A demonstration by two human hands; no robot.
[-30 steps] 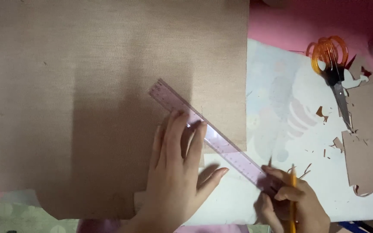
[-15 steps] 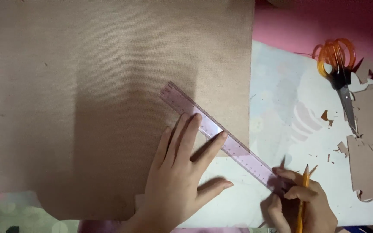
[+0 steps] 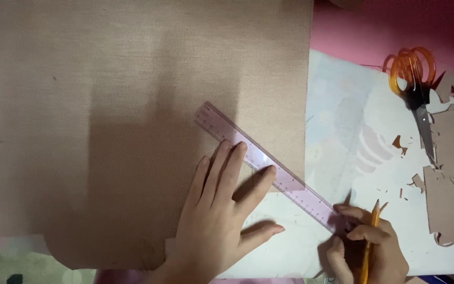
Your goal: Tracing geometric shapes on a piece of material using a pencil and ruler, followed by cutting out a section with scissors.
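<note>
Seemingly ruler across cardboard edge

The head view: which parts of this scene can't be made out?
Head view:
- Ruler: its markings are too small and blurred; its lower end is covered by the right hand.
- Pencil: the lower end runs off the bottom edge.
- Cardboard sheet: cut off at the top and left edges; any drawn line is lost in shadow beside the left hand.
- Scissors: the blade tip merges with cardboard scraps.
</note>
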